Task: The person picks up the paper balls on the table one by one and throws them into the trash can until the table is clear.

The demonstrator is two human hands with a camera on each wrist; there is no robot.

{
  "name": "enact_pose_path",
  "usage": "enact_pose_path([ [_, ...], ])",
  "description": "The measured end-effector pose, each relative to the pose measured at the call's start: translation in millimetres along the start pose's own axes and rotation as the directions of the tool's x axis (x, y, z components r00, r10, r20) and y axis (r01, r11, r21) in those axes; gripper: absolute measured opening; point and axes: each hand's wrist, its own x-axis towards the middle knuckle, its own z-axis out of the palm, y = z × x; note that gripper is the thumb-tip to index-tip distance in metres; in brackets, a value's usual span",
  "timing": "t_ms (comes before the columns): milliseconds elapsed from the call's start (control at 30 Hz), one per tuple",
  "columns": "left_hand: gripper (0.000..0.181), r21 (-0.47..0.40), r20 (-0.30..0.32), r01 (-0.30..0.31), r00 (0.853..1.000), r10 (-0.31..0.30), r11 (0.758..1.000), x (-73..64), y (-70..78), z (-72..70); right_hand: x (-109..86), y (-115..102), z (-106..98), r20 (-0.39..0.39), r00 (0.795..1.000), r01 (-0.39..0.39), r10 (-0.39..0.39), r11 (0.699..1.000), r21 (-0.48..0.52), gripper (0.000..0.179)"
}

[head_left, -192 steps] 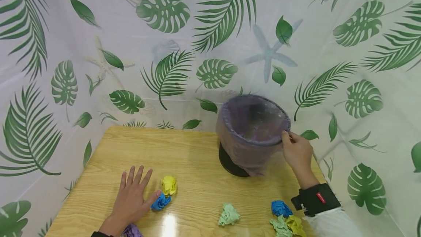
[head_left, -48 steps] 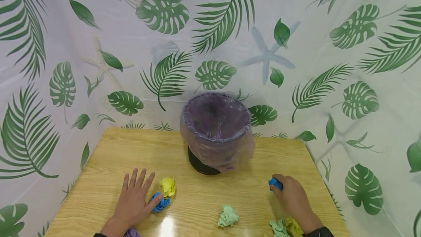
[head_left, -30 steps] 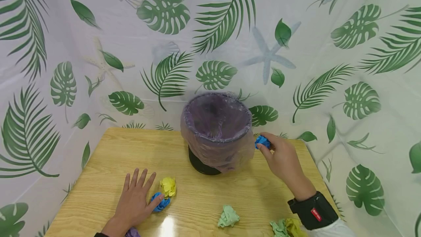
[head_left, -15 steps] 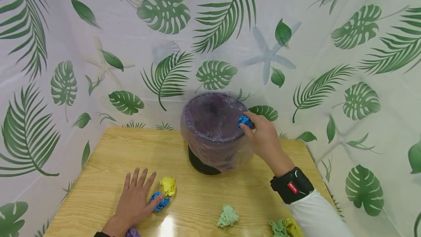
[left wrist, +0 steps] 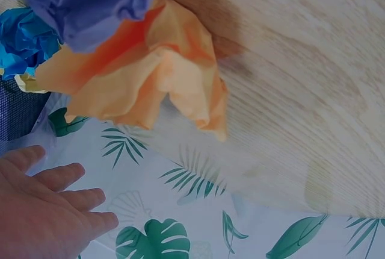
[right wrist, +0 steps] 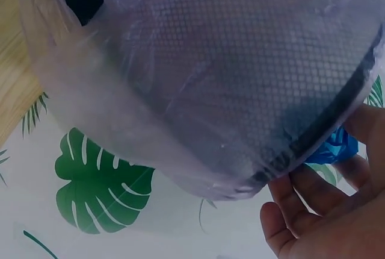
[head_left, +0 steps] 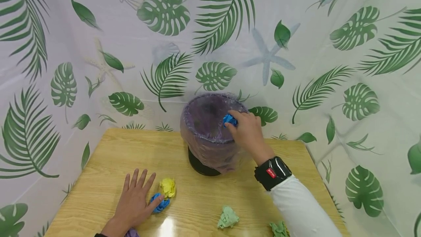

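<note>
Between thumb and fingers, my right hand pinches a crumpled blue paper ball over the mouth of a mesh trash bin lined with a thin purple bag. From the right wrist view, the paper ball shows beyond the bin's rim, with the hand right beside the rim. My left hand lies spread on the wooden table, its thumb overlapping another blue paper ball. Next to that ball is a yellow paper ball.
A pale green paper ball lies at the front middle, another green one at front right. Purple paper peeks out by the left wrist; orange paper appears in the left wrist view. Leaf-print sheeting surrounds the table.
My right hand let go of the bin's rim, the bin now standing further left. It picked up the blue paper ball at right and carried it left over the bin. Left hand unmoved.
</note>
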Motion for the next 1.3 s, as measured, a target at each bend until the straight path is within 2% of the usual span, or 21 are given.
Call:
enact_pose_path([
  [267, 0.080, -0.006, -0.018, -0.001, 1.000, 0.001, 1.000, -0.3, -1.1, 1.5, 3.5, -6.0, 9.4, 0.121, 0.992, -0.014, 0.017, 1.000, -0.024, 0.056],
  [400, 0.080, -0.010, -0.014, 0.001, 1.000, -0.001, 1.000, -0.1, -1.4, 3.1, 0.5, -4.2, 11.0, 0.145, 0.989, -0.023, 0.024, 1.000, -0.006, 0.060],
  [500, 0.080, -0.004, -0.011, -0.001, 1.000, 0.001, 1.000, 0.1, -1.1, 3.1, -3.2, -2.2, 10.1, 0.111, 0.994, -0.021, 0.020, 1.000, 0.008, 0.060],
  [633, 0.080, 0.003, -0.009, -0.003, 1.000, 0.003, 1.000, 0.2, 0.2, 1.8, -9.0, 1.4, 6.5, 0.024, 1.000, 0.006, -0.006, 1.000, 0.013, 0.058],
  [900, 0.081, 0.011, -0.008, -0.005, 1.000, 0.005, 1.000, 1.0, 2.0, 0.8, -26.2, 17.5, 0.8, -0.119, 0.993, 0.030, -0.027, 0.999, 0.023, 0.058],
  [1133, 0.081, 0.005, -0.004, -0.010, 1.000, 0.010, 1.000, 1.3, 2.1, 2.0, -47.6, 40.5, 2.0, -0.083, 0.996, -0.017, 0.017, 1.000, 0.001, 0.072],
  [1300, 0.081, 0.016, -0.013, -0.017, 1.000, 0.017, 1.000, 1.9, 2.8, 3.2, -67.9, 58.3, 8.3, -0.099, 0.995, -0.013, 0.013, 1.000, -0.006, 0.074],
])
